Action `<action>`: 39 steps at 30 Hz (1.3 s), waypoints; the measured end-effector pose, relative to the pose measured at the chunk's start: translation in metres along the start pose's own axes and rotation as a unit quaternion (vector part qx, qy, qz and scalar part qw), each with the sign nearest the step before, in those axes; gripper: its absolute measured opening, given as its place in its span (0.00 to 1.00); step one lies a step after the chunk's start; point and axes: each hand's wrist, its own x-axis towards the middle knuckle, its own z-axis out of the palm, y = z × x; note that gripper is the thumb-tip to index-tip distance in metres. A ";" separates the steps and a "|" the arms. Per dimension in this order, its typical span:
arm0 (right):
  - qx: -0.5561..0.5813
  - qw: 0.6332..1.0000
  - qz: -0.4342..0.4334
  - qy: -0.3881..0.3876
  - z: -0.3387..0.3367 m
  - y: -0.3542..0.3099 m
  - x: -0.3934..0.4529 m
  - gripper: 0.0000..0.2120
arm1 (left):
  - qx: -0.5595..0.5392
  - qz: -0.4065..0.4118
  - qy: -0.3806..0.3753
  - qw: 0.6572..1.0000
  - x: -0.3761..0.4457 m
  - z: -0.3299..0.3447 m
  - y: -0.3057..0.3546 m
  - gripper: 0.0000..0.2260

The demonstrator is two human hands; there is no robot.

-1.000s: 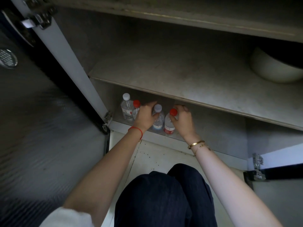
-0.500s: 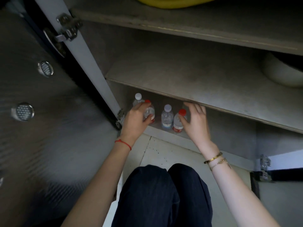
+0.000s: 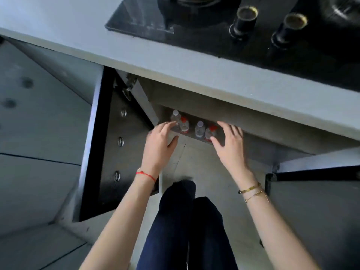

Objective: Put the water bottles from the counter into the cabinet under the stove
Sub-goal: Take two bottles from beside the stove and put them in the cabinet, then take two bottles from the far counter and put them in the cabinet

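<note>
Your left hand (image 3: 158, 142) is held in front of the cabinet opening with fingers extended and loosely spread, thumb apart; it holds nothing. The fingertips (image 3: 171, 124) lie just beside the left pair of bottles, but the blur does not show whether they touch. Your right hand (image 3: 229, 142) is likewise slack, fingers fanned wide, holding nothing. Its thumb sits just beside the rightmost bottle; contact cannot be confirmed.

Between your two hands, four water bottles stand upright on the cabinet floor (image 3: 194, 138), near its front edge. Beyond your left fingertips: a white-capped bottle (image 3: 175, 116), with a red-capped bottle (image 3: 184, 124) close against it on its right. Nearer your right hand: a second white-capped bottle (image 3: 200, 129), then a second red-capped bottle (image 3: 211, 132), the two side by side.

On your left wrist, a red string bracelet (image 3: 146, 175); on your right wrist, gold bracelets (image 3: 251, 190).

Left of your left hand, the cabinet door (image 3: 115, 152) stands swung open, round fittings along its inner face. Right of your right forearm, the other door (image 3: 311, 191) is also open. Above both hands runs the countertop edge (image 3: 214, 75), and beyond it the black stove top (image 3: 243, 45) with two knobs (image 3: 243, 22). Below your forearms, your legs in dark trousers (image 3: 187, 230) over a pale floor.
</note>
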 end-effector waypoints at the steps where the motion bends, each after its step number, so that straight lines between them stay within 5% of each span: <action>1: -0.001 1.000 0.002 -0.002 -0.018 -0.011 -0.008 0.23 | 0.004 0.007 -0.002 1.000 -0.008 -0.020 0.011 0.19; 16: -0.014 0.999 -0.011 0.049 -0.272 -0.150 -0.149 0.24 | 0.007 0.101 0.026 0.995 -0.087 -0.274 0.157 0.19; 29: -0.022 0.978 0.077 0.191 -0.332 -0.170 -0.259 0.24 | -0.038 0.218 -0.051 0.974 -0.126 -0.314 0.220 0.21; 39: -0.035 0.911 0.248 0.329 -0.346 -0.162 -0.392 0.24 | -0.072 0.405 -0.164 0.897 -0.150 -0.289 0.308 0.19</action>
